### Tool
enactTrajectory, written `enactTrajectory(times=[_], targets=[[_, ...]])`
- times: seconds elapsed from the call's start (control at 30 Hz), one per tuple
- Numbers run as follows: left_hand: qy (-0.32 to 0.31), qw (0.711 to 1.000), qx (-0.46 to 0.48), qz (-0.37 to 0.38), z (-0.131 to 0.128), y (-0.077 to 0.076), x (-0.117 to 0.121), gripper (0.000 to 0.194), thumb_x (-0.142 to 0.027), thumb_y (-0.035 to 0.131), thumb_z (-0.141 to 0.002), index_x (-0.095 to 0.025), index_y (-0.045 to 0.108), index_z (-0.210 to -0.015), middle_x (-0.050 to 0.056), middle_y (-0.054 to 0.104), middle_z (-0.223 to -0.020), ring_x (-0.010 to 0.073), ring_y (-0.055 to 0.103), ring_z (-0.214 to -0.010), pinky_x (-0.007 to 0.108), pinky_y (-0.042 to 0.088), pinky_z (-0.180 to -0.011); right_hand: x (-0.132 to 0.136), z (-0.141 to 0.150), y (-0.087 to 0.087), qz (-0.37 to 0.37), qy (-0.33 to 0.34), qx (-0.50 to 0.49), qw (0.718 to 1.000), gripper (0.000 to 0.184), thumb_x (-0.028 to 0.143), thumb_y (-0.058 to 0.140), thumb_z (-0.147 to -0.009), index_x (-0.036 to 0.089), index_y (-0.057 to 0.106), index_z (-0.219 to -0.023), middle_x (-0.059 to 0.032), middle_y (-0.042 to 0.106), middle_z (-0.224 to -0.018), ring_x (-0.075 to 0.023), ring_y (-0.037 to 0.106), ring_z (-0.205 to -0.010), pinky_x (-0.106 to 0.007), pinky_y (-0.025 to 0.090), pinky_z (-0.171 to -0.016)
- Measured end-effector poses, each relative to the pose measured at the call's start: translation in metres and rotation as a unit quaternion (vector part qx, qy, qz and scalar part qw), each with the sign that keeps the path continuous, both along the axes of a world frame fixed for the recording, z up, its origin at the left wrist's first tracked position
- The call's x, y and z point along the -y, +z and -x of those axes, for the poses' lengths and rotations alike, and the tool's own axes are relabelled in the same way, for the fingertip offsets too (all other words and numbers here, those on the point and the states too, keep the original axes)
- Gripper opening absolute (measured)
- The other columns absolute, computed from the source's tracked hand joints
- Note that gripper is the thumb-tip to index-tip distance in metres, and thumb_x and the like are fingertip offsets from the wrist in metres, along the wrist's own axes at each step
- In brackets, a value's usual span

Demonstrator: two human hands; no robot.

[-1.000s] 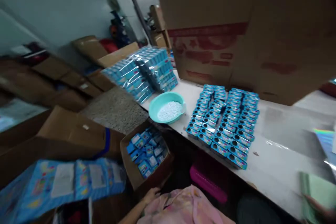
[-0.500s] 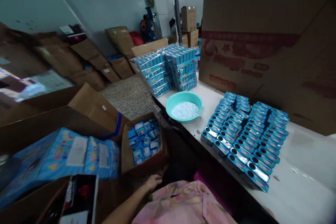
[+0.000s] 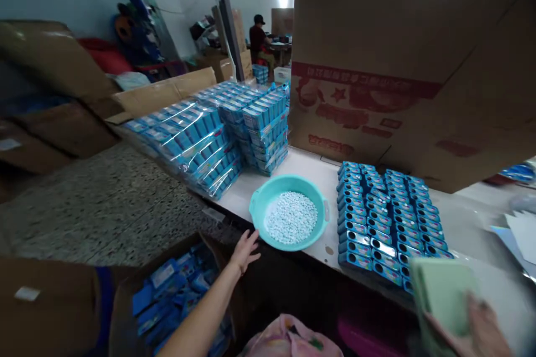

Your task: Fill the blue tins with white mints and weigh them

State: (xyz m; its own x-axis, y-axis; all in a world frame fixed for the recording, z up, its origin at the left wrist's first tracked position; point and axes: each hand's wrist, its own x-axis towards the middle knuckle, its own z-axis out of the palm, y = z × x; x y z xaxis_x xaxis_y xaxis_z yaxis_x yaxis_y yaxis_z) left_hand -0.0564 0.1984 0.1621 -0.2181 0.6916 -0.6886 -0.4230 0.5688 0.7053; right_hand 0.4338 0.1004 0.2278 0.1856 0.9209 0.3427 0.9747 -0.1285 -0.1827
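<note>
Turquoise plastic basin [image 3: 288,178], filled with small white pellets [image 3: 291,217], sits near the front edge of a white tabletop [image 3: 469,217] at the center of the frame, as a worker's left hand [image 3: 245,251] reaches toward its near rim, fingers spread and holding nothing; whether the fingertips touch the rim cannot be told. At lower right, the right hand [image 3: 486,326], blurred, grips a folded pale-green bundle [image 3: 448,290], whose material is unclear, just beside rows of small blue boxes with dark round spots [image 3: 387,223] lined up on the tabletop. Clear-wrapped stacks of blue boxes [image 3: 201,134] rise behind the basin, left of center, while a large cardboard panel with red printing [image 3: 368,33] stands across the upper right. An open carton [image 3: 125,312] of loose blue packets [image 3: 171,290] rests at lower left, below table level. In the upper middle background, a person in a dark cap [image 3: 258,36] sits near another table [image 3: 280,44].
</note>
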Motion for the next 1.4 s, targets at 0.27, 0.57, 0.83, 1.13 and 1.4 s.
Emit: enactTrajectory(times=[0.27, 0.57, 0.83, 1.13, 1.4], targets=[[-0.03, 0.994, 0.091, 0.05, -0.003, 0.003, -0.037, 0.038, -0.013, 0.051, -0.072, -0.015, 0.044, -0.109, 0.014, 0.062, -0.092, 0.0221, 0.062, -0.072, 0.047, 0.049, -0.062, -0.051, 0.135, 0.023, 0.054, 0.08, 0.015, 0.995, 0.094, 0.061, 0.045, -0.065, 0.013, 0.006, -0.136, -0.0158, 0.019, -0.138, -0.0327, 0.024, -0.124, -0.047, 0.03, -0.094], [0.112, 0.99, 0.08, 0.015, 0.08, -0.01, -0.044, 0.044, -0.007, 0.043, -0.075, -0.019, 0.041, -0.117, 0.009, 0.062, -0.091, 0.0165, 0.062, -0.068, 0.042, 0.051, -0.064, -0.074, 0.186, 0.035, 0.158, 0.082, -0.022, 0.984, 0.096, 0.059, 0.051, -0.062, 0.015, 0.01, -0.136, -0.0162, 0.014, -0.139, -0.0299, 0.017, -0.127, -0.044, 0.022, -0.098], [0.046, 0.983, 0.178, 0.0, 0.079, -0.021, -0.017, 0.022, -0.024, 0.05, -0.078, -0.022, 0.051, -0.1, 0.009, 0.057, -0.107, 0.0173, 0.06, -0.089, 0.035, 0.048, -0.078, -0.138, 0.254, -0.018, 0.339, 0.034, -0.102, 0.935, 0.101, 0.059, 0.056, -0.058, 0.019, 0.008, -0.136, -0.0158, 0.011, -0.14, -0.0313, 0.012, -0.127, -0.042, 0.017, -0.098], [-0.011, 0.976, 0.072, 0.206, 0.117, -0.042, 0.09, 0.014, -0.017, 0.05, -0.076, -0.022, 0.054, -0.088, 0.007, 0.066, -0.085, 0.0206, 0.061, -0.087, 0.033, 0.047, -0.078, -0.225, 0.296, -0.075, 0.36, -0.157, -0.172, 0.903, 0.1, 0.059, 0.053, -0.062, 0.019, -0.001, -0.136, -0.0166, -0.005, -0.14, -0.0396, 0.009, -0.123, -0.051, 0.015, -0.093], [0.009, 0.995, -0.085, 0.06, 0.077, 0.024, 0.055, 0.021, -0.019, 0.056, -0.07, -0.02, 0.057, -0.091, 0.004, 0.065, -0.085, 0.0162, 0.062, -0.079, 0.035, 0.045, -0.082, -0.186, 0.254, -0.083, 0.334, -0.031, -0.122, 0.934, 0.063, 0.047, 0.03, -0.083, 0.016, 0.014, -0.134, -0.0145, 0.021, -0.137, -0.0279, 0.038, -0.111, -0.039, 0.032, -0.087]])
